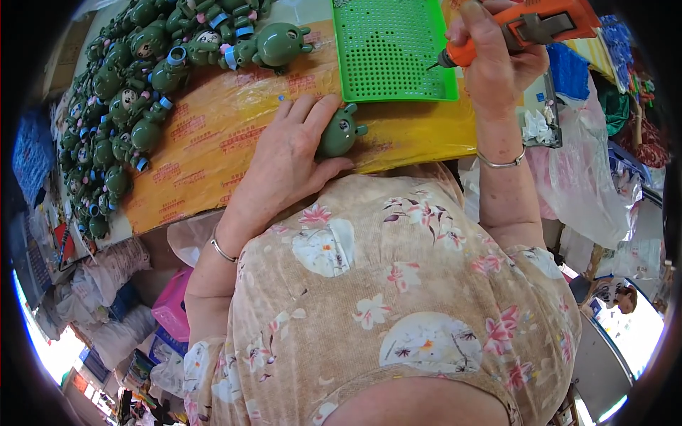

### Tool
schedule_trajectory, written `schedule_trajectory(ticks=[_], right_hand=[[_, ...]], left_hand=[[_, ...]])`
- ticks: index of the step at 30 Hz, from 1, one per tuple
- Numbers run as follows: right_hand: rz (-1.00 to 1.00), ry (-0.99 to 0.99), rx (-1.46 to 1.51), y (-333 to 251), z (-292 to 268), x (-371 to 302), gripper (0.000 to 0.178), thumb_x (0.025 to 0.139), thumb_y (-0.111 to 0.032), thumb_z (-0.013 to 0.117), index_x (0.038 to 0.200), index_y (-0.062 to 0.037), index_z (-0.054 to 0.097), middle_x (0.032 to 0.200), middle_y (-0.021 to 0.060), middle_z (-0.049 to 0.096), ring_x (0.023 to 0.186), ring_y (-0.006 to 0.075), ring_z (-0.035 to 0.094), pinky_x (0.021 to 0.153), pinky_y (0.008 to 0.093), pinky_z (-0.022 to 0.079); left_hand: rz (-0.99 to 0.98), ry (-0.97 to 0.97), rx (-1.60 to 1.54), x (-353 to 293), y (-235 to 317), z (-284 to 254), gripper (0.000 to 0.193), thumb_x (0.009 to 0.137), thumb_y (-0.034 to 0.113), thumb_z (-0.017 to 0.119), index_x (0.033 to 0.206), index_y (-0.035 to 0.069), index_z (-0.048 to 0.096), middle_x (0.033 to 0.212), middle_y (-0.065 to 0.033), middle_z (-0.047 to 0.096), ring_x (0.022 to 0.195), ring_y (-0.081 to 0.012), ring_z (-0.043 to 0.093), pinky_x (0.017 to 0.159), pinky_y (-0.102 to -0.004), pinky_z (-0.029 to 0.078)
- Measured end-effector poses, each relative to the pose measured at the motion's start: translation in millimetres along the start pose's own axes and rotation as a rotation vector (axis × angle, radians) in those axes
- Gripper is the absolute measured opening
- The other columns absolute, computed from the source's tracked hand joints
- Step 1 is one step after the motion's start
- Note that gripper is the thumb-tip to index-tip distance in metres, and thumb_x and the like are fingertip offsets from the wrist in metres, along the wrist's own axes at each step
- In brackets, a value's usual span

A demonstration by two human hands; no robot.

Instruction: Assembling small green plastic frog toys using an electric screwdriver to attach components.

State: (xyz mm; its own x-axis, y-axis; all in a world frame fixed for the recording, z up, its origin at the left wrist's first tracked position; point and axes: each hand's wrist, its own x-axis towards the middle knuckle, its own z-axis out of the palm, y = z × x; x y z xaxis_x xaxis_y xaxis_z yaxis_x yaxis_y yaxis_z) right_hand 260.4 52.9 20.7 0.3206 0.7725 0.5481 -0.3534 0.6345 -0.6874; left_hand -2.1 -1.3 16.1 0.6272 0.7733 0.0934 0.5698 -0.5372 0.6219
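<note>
My left hand (290, 145) lies on the table edge with its fingers closed round a dark green toy figure (341, 132) with small round ears, pressing it against the covered tabletop. In my right hand (494, 60) is an orange electric screwdriver (556, 27), its thin bit pointing left. The bit's tip is over the right side of a bright green perforated tray (398, 96). Whether it touches anything in the tray is too small to tell.
A large heap of green toy figures (145, 92) with light blue bands covers the table's left and far left. Orange-yellow printed tape covers the tabletop (206, 153). Clear plastic bags (593, 174) hang at the right, and a pink plastic bin (172, 302) stands below left.
</note>
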Motion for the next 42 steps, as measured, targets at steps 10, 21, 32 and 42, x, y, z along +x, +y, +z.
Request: schedule_trajectory(ticks=[10, 21, 32, 42], right_hand=[[0.044, 0.106, -0.383, -9.5, 4.4, 1.0, 0.020, 0.091, -0.003, 0.074, 0.105, -0.0041, 0.059, 0.083, 0.0014, 0.061, 0.061, 0.0105, 0.061, 0.053, 0.0253, 0.049], [-0.040, 0.004, 0.139, 17.7, 3.6, 5.5, 0.020, 0.093, -0.005, 0.073, 0.105, -0.0040, 0.058, 0.083, 0.0014, 0.061, 0.062, 0.0098, 0.060, 0.054, 0.0251, 0.048], [0.013, -0.003, -0.386, -11.4, -5.7, 4.3, 0.020, 0.093, -0.005, 0.073, 0.107, -0.0035, 0.058, 0.084, 0.0026, 0.061, 0.063, 0.0107, 0.060, 0.055, 0.0251, 0.048], [-0.058, -0.029, 0.526, 15.2, 0.0, 5.7, 0.023, 0.091, -0.005, 0.076, 0.107, -0.0028, 0.060, 0.087, 0.0018, 0.061, 0.065, 0.0104, 0.062, 0.058, 0.0260, 0.051]], left_hand=[[-0.055, -0.031, -0.055, 0.0, -1.5, -4.1, 0.078, 0.068, 0.013, 0.090, 0.136, 0.007, 0.052, 0.111, -0.0186, 0.055, 0.104, -0.0412, 0.058, 0.088, -0.0468, 0.051], [-0.053, -0.013, -0.025, -0.9, -2.9, -1.8, 0.080, 0.070, 0.015, 0.089, 0.140, 0.007, 0.051, 0.114, -0.0185, 0.055, 0.106, -0.0404, 0.058, 0.090, -0.0464, 0.051], [-0.049, -0.013, -0.003, -0.7, -2.8, -1.5, 0.080, 0.071, 0.015, 0.089, 0.140, 0.007, 0.051, 0.114, -0.0182, 0.055, 0.106, -0.0399, 0.057, 0.090, -0.0465, 0.051], [-0.028, 0.011, -0.022, 0.4, -1.8, -0.8, 0.077, 0.074, 0.026, 0.088, 0.139, 0.006, 0.052, 0.114, -0.0185, 0.055, 0.106, -0.0401, 0.056, 0.091, -0.0468, 0.049]])
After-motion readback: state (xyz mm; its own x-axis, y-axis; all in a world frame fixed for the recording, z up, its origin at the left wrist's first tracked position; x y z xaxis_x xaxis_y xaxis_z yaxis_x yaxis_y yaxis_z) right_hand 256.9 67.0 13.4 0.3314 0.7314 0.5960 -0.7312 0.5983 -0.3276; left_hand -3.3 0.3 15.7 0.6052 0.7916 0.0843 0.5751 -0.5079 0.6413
